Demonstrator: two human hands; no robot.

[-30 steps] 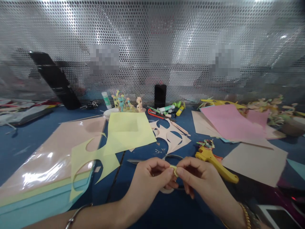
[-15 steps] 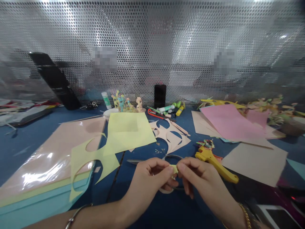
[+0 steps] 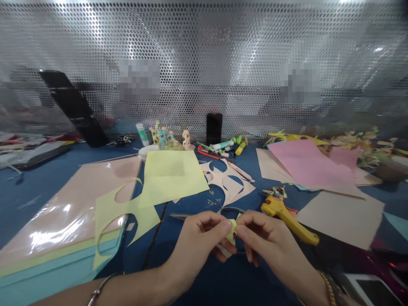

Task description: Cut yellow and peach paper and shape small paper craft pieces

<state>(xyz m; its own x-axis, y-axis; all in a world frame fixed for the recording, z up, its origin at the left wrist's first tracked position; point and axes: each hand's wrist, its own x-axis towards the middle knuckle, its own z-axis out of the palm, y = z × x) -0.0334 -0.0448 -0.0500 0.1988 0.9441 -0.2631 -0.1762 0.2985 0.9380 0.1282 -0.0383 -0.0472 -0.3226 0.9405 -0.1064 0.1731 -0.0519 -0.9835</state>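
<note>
Fingers (image 3: 221,224) pinch yellow paper scrap (image 3: 233,227), its edges jutting upward.

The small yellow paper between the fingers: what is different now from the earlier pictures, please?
The small yellow paper piece now shows more above the fingertips and looks bent into a fold, not a narrow curl. The left hand and right hand still pinch it; neither let go. The scissors and yellow-handled tool stayed where they were.
</note>
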